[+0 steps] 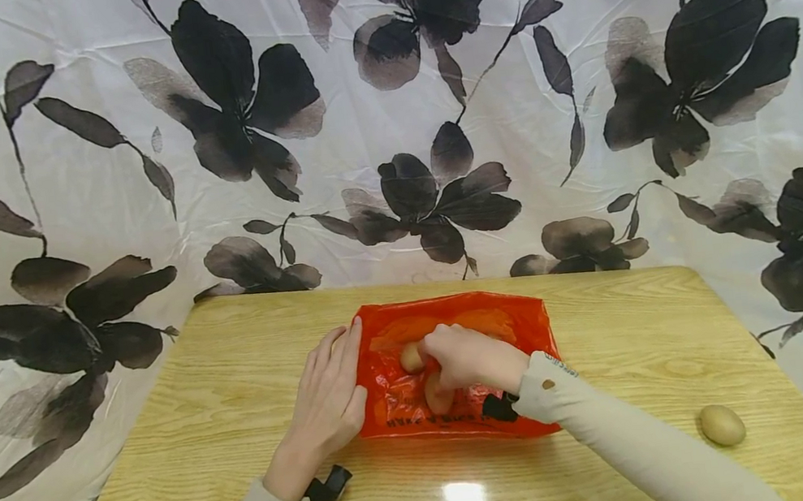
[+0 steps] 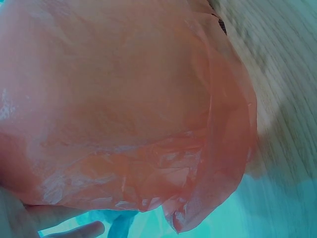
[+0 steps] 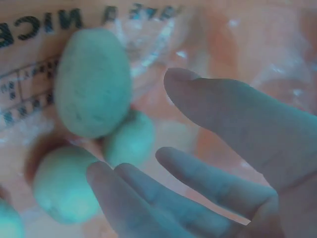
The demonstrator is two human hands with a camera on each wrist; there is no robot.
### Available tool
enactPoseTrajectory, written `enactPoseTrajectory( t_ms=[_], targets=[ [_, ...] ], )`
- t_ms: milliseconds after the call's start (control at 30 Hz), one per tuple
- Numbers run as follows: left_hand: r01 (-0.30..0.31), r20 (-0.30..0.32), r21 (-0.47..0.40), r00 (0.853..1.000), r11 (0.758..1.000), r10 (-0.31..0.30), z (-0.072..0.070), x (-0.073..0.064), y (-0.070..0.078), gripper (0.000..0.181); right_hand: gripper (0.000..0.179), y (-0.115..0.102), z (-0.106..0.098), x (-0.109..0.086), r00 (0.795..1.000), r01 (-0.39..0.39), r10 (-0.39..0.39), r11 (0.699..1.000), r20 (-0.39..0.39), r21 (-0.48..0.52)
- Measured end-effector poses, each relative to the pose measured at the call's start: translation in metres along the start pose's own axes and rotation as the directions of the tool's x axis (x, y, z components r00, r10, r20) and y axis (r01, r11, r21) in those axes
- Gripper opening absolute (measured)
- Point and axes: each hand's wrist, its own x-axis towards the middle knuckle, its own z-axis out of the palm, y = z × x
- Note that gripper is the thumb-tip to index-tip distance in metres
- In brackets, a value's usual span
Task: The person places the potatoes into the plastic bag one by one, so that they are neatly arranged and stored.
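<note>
A red plastic bag (image 1: pixel 527 327) lies on the table with its mouth open, several potatoes inside. My left hand (image 1: pixel 328 393) lies along the bag's left edge, fingers straight. In the left wrist view, the bag (image 2: pixel 124 89) fills most of the picture, with fingers (image 2: pixel 81 231) at the lower left. My right hand (image 1: pixel 467 354) is inside the bag, close to a potato (image 1: pixel 411 357). The right wrist view shows its thumb and fingers spread apart, a fingertip at a round potato (image 3: pixel 64 183). A longer potato (image 3: pixel 94 82) and a smaller potato (image 3: pixel 130 139) lie beyond.
Another potato (image 1: pixel 722 425) sits on the wooden table (image 1: pixel 622 325) at the right, outside the bag and beside my right sleeve (image 1: pixel 634 438). A white cloth (image 1: pixel 535 122) with dark flowers hangs behind the table. Black straps (image 1: pixel 328 487) show at my wrists.
</note>
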Motion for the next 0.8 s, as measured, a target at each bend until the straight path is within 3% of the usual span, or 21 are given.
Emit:
enactPoseTrajectory(
  t_ms=[167,600,800],
  targets=[
    [-0.002,-0.003,0.000,1.000,1.000,0.002,0.000,0.001,0.000,0.073,0.025,-0.001,-0.013,-0.007,1.000,-0.009,0.010,0.999,-0.026,0.047],
    [0.000,-0.003,0.004,1.000,1.000,0.000,0.000,0.000,0.000,0.074,0.031,-0.002,-0.042,-0.042,0.979,0.103,-0.079,0.987,-0.188,0.120],
    [-0.001,-0.007,0.001,1.000,1.000,0.001,-0.001,0.000,0.001,0.072,0.026,0.002,-0.047,-0.059,0.947,0.154,-0.108,0.979,-0.303,0.134]
  ],
)
